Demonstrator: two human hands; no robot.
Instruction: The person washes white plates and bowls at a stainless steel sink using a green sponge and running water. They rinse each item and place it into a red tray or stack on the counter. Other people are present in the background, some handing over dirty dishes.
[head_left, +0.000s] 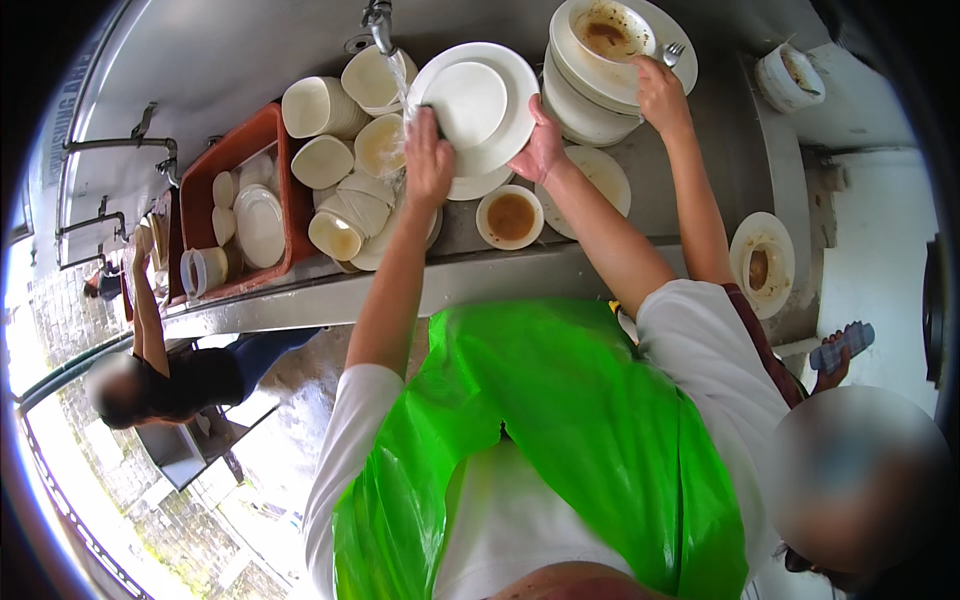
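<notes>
A round white plate (517, 82) is tilted beneath the metal faucet (380, 30), whose water runs down at its left edge. My right hand (541, 146) grips the plate's right rim, thumb on top. At the left edge, my left hand (429, 161) lies under the stream with its fingers nearly straight; whether they hold anything is hidden. Another white plate (480, 186) shows below. Left of my left hand stand stacks of squarish white bowls (311, 109), and a bowl with cloudy water (379, 146) is near the stream. A small bowl of brown liquid (510, 217) sits below my right hand.
A co-worker's hand (664, 97) touches a soiled bowl (611, 34) on stacked plates at right, beside a fork (673, 54). A reddish-brown basin (281, 202) holds dishes at left. The steel sink's front edge (525, 274) runs before me. Another person (187, 382) works at far left.
</notes>
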